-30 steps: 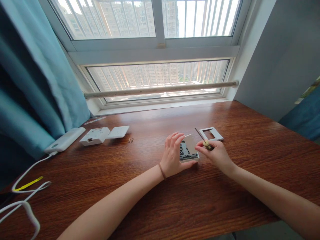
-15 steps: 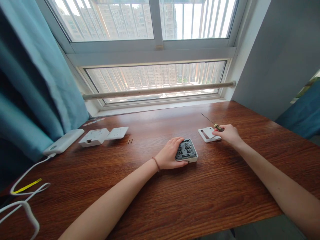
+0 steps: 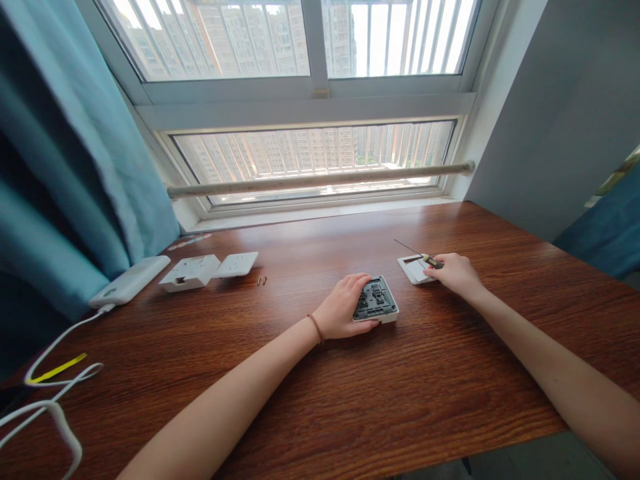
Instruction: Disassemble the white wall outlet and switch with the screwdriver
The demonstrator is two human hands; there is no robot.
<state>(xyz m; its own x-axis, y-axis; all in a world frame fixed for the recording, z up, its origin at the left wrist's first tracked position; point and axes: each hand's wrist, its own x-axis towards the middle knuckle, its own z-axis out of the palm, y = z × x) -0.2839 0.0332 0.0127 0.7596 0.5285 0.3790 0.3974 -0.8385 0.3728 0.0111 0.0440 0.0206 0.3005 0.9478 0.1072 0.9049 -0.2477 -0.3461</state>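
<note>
My left hand (image 3: 345, 310) is closed around the left side of a wall switch (image 3: 376, 300) lying on the table, its dark inner mechanism facing up in a white housing. My right hand (image 3: 456, 275) grips a thin screwdriver (image 3: 431, 261), whose shaft points to the far left. Under my right fingertips, a white rocker plate (image 3: 419, 268) lies over a white switch frame (image 3: 409, 274). Whether the fingers also pinch that plate is hard to see.
Two small brass-coloured screws (image 3: 261, 281) lie left of the switch. Beyond them are a white cover plate (image 3: 237, 265) and a white box (image 3: 190, 274). A white power bank (image 3: 131, 280) with a cable (image 3: 55, 343) sits by the curtain (image 3: 120, 173). The window stands behind the table.
My right hand has dipped slightly, and the rocker plate now lies flatter and further left over the frame. The screwdriver tip has shifted left and down. My left hand stays on the switch.
</note>
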